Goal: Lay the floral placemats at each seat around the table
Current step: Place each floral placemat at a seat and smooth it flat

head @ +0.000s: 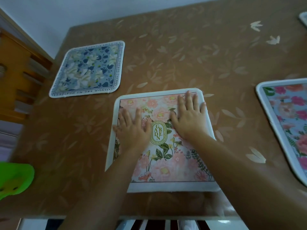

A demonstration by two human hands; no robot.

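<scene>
The left hand and right hand lie flat, fingers spread and gripping nothing, smoothing the pink mat at the table's near edge (blue mat far left, third mat right), so next I'd expect a clean lift-off without dragging it.

Left hand, right hand (seemingly flat) on placemat.

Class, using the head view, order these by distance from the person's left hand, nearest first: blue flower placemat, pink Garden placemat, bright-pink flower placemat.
1. Pink Garden placemat: directly under the left hand.
2. Blue flower placemat: farther back, to the left.
3. Bright-pink flower placemat: at the right edge, beyond the right hand.
</scene>
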